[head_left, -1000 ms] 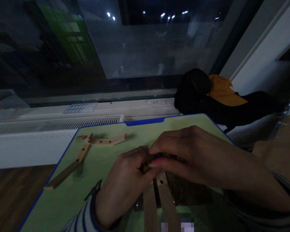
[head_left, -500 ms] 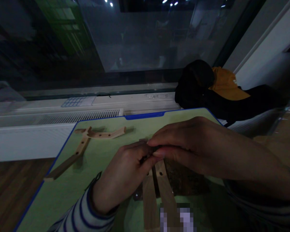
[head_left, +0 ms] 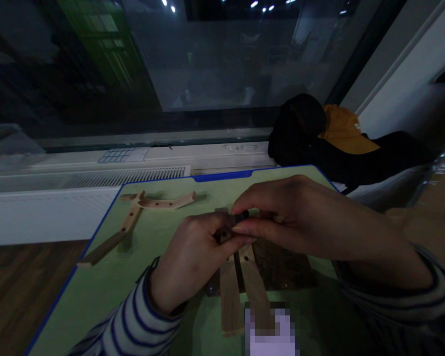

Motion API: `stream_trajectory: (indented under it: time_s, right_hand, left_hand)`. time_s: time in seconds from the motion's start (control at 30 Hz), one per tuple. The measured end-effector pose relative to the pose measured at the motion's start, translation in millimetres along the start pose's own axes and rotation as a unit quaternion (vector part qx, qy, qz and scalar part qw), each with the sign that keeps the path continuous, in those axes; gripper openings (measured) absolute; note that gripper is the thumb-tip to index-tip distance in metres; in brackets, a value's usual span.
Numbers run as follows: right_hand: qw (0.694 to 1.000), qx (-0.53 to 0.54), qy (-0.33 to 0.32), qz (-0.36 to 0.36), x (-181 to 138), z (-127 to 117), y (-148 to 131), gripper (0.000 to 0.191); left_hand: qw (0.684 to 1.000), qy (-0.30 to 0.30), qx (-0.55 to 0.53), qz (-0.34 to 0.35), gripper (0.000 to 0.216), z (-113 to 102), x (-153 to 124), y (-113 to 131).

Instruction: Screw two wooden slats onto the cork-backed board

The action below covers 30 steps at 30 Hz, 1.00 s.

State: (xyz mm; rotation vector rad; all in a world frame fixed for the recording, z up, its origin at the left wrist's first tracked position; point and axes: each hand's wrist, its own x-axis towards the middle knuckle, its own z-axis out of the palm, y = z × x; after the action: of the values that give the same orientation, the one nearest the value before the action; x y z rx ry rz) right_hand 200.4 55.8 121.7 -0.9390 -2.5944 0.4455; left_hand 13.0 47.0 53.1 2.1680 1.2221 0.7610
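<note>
My left hand [head_left: 193, 262] is closed around the far end of two wooden slats [head_left: 241, 287] that lie side by side on a green mat [head_left: 159, 277]. My right hand [head_left: 292, 217] comes over from the right and pinches a small black part [head_left: 242, 216] just above the slats' holed ends. A dark brown board [head_left: 282, 269] lies under my right hand, partly hidden by it. Both sleeves are striped.
A second wooden assembly of two holed slats [head_left: 133, 220] lies at the mat's far left. Behind the mat run a white radiator grille [head_left: 126, 176] and a dark window. A black bag with an orange cap [head_left: 343, 131] sits at the right. Wood floor lies to the left.
My right hand's fingers have lifted a little, so the small black part now shows between fingertip and thumb. The view has shifted slightly downward.
</note>
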Motion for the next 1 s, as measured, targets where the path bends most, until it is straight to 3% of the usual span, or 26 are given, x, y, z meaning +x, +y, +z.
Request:
stream_trajectory:
  time_s: [0.33, 0.67, 1.0]
  right_hand:
    - [0.995, 0.095, -0.028, -0.035, -2.5, -3.8, 0.9, 0.022]
    - [0.999, -0.020, -0.011, 0.022, 2.7, 3.5, -1.8, 0.021]
    - [0.999, -0.020, -0.018, 0.030, 0.2, 2.0, -1.7, 0.018]
  left_hand:
    - [1.000, 0.016, -0.014, 0.007, 0.013, 6.3, 2.1, -1.2]
    - [0.997, -0.067, 0.023, 0.024, 0.019, -0.7, 1.1, -0.3]
    - [1.000, 0.000, 0.001, 0.000, 0.008, 0.1, 1.8, -1.0]
